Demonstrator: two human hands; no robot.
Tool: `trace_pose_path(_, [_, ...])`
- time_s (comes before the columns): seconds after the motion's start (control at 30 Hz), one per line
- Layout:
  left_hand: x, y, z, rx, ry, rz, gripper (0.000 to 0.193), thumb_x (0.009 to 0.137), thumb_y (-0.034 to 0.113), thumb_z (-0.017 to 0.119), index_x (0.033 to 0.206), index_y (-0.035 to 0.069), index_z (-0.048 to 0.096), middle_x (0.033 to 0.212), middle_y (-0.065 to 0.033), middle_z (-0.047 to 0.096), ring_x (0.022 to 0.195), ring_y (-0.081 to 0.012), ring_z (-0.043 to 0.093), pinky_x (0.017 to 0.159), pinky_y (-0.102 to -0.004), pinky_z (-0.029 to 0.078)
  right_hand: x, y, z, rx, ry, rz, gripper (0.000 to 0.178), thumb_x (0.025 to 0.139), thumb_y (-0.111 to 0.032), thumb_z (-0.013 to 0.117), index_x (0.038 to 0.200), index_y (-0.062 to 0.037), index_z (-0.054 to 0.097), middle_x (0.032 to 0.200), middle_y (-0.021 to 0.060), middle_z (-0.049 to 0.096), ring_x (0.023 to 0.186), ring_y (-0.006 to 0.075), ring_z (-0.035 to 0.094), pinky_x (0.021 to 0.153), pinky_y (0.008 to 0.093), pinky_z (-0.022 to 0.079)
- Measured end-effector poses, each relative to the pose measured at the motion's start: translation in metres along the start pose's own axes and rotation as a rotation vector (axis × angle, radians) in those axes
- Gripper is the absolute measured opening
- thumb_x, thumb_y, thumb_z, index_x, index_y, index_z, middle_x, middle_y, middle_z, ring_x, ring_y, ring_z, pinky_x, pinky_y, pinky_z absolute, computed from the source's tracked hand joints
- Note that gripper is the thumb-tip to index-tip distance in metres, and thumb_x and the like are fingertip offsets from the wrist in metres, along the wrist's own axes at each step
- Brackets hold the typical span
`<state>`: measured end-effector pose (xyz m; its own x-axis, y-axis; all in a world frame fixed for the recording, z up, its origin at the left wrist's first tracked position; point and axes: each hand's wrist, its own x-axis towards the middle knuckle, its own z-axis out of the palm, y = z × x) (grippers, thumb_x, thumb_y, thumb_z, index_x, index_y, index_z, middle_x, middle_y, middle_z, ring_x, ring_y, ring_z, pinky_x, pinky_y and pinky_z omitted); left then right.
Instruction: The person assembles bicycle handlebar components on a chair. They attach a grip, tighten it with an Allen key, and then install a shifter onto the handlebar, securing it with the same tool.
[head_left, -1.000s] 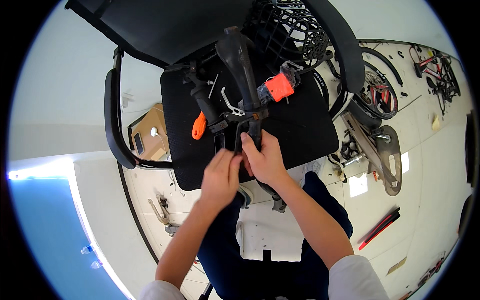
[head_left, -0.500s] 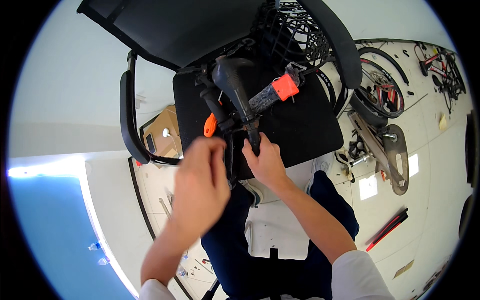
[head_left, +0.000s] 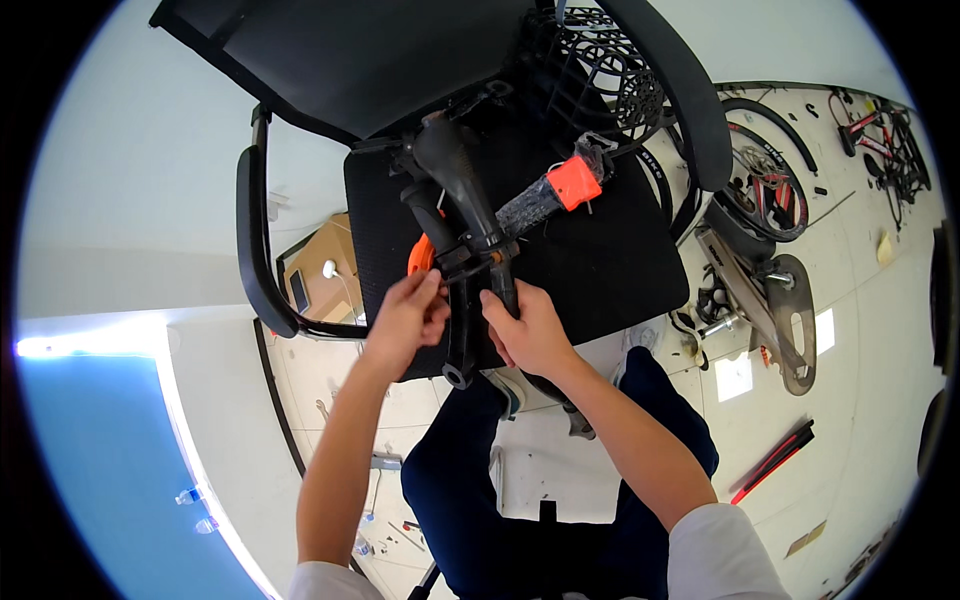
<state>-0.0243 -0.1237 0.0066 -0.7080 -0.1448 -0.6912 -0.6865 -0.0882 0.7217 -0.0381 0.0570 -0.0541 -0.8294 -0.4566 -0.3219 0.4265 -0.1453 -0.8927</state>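
A long black bar (head_left: pixel 462 180), which looks like a bicycle handlebar, lies across the seat of a black chair (head_left: pixel 620 260). Its far end is thick, and a clamp (head_left: pixel 490 243) sits around its middle. My right hand (head_left: pixel 533 328) is wrapped round the bar just below that clamp. Left of it, my left hand (head_left: pixel 405 320) pinches the end of a thin dark rod (head_left: pixel 462 273) that reaches toward the clamp; its tip is hard to make out. Beyond my left fingers rests an orange-handled item (head_left: pixel 420 256), partly hidden. Below the clamp hangs another black arm (head_left: pixel 459 350) with a round end.
A plastic-wrapped piece with an orange-red block (head_left: pixel 574 183) and a black basket (head_left: pixel 590 70) share the seat. Bicycle wheels (head_left: pixel 765 185), a grey frame part (head_left: pixel 750 290) and a red-and-black strip (head_left: pixel 775 460) lie on the right floor. At left is a cardboard box (head_left: pixel 335 245).
My left hand has gone up and away from me to the clamp, where it was blurred and nearer before. The bar's near end and the round-ended arm now show more fully.
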Motion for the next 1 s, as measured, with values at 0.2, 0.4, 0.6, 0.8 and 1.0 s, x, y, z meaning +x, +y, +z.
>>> trace_pose_path(0.2, [-0.055,-0.041,0.045,0.541,-0.044,0.295,0.033,0.105,0.029,0.042,0.091,0.003,0.056,0.066,0.0005,0.047,0.056,-0.0086,0.041,0.054,-0.0231,0.036,0.003,0.005,0.001,-0.1,0.091,-0.051,0.028,0.092,-0.022,0.062,0.081,0.0026,0.055,0.056,0.0128,0.055,0.05,0.0224,0.057,0.052,0.0372,0.044])
trace_pose_path(0.4, [-0.098,0.014,0.063,0.385,-0.11,0.061,0.024,0.097,0.018,0.049,0.086,-0.003,0.054,0.071,-0.0117,0.055,0.05,-0.0159,0.048,0.049,-0.0308,0.037,-0.004,-0.001,0.006,-0.292,0.124,-0.098,0.029,0.091,-0.023,0.062,0.08,0.0026,0.054,0.059,0.0171,0.057,0.054,0.0324,0.06,0.054,0.0413,0.046])
trace_pose_path(0.6, [-0.084,0.073,0.051,-0.386,-0.163,-0.286,0.029,0.093,0.035,0.046,0.077,0.01,0.044,0.066,-0.0013,0.043,0.047,-0.0133,0.037,0.043,-0.027,0.025,-0.001,0.009,0.002,-0.357,0.121,-0.101,0.03,0.09,-0.024,0.062,0.081,0.0028,0.054,0.061,0.0201,0.058,0.058,0.0392,0.06,0.056,0.045,0.046])
trace_pose_path(0.8, [-0.036,0.075,0.027,0.204,0.11,0.079,0.043,0.095,0.044,0.037,0.071,0.01,0.046,0.063,-0.0007,0.043,0.054,-0.0131,0.048,0.048,-0.0262,0.033,0.001,0.01,0.002,-0.332,0.128,-0.1,0.03,0.09,-0.024,0.063,0.08,0.0035,0.055,0.059,0.0193,0.057,0.056,0.0376,0.06,0.056,0.0444,0.046])
trace_pose_path(1.0, [-0.018,0.04,0.036,0.02,0.02,0.416,0.024,0.097,0.022,0.044,0.105,0.0,0.05,0.094,-0.0113,0.054,0.071,-0.018,0.058,0.074,-0.0364,0.059,0.003,0.008,-0.001,-0.307,0.096,-0.068,0.029,0.09,-0.023,0.062,0.082,0.0045,0.056,0.06,0.0183,0.058,0.054,0.0328,0.06,0.055,0.0422,0.045])
